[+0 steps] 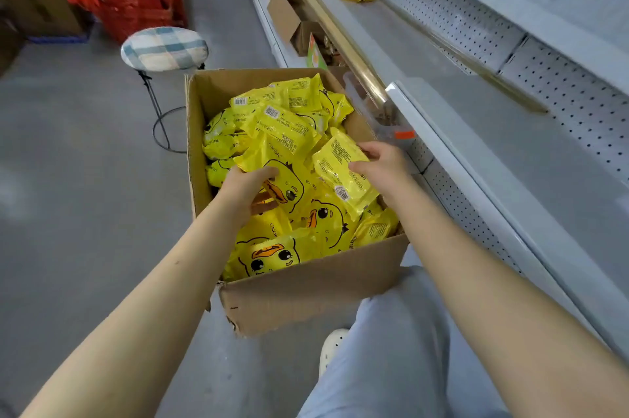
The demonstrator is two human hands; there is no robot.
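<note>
Head view: my right hand (381, 165) pinches a yellow packet (343, 176), barcode side up, over the cardboard box (306, 291). My left hand (245, 189) grips a duck-face packet (289, 186) inside the box, beside the shelf (476, 131).

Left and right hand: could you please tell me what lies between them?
Head view: yellow duck packets in the box, between left hand and right hand.

The yellow duck-face packet (289, 184) lies face up at mid-frame in the cardboard box (306, 288). Just right of it, the barcode packet (342, 172) is tilted, printed back up.
</note>
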